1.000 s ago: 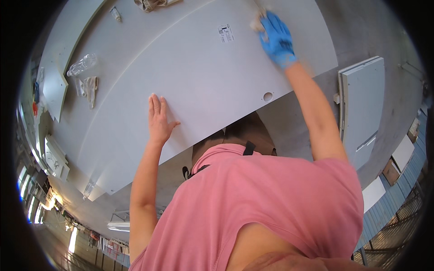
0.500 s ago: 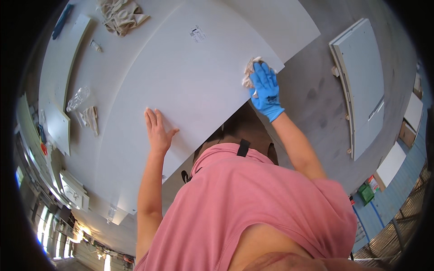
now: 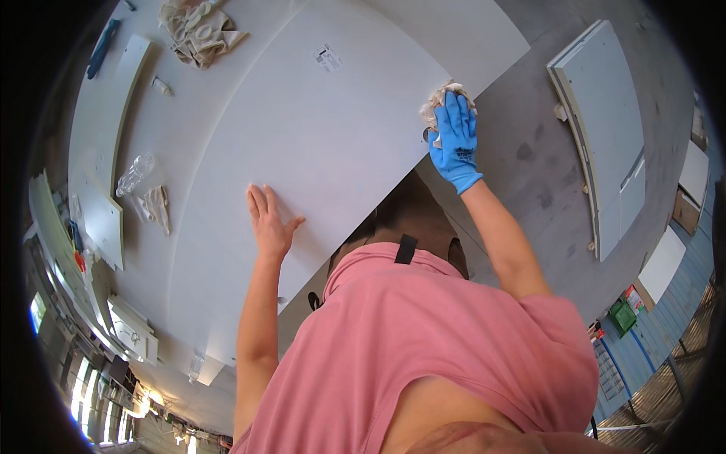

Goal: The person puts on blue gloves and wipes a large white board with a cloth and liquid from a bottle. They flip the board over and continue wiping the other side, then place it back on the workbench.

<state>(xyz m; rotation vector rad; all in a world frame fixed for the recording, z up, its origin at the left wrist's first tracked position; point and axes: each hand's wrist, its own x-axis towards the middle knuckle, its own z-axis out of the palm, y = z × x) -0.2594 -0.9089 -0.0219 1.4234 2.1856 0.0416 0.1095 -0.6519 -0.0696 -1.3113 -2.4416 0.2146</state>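
Note:
A large white panel (image 3: 340,144) lies in front of me, with a printed label (image 3: 327,57) stuck near its far part. My left hand (image 3: 271,223) is bare and rests on the panel, thumb out and fingers stretched. A blue work glove covers my right hand (image 3: 456,140), which presses a crumpled pale cloth (image 3: 442,101) onto the panel's right end. The cloth bunches out past the fingertips, and part of it is hidden under the glove. Beside the cloth, a round dark hole (image 3: 426,135) shows near the panel's near edge.
Crumpled beige cloths (image 3: 198,32), a clear plastic bottle (image 3: 136,174), a small white tube (image 3: 161,85) and narrow white boards (image 3: 106,144) lie at the left. Stacked panels (image 3: 601,129) stand low at the right above the grey floor (image 3: 522,159). A green container (image 3: 623,318) sits farther right.
My right hand has slid slightly right and away from me with the cloth, uncovering the round hole. The left hand stays flat on the panel; the view has shifted a little.

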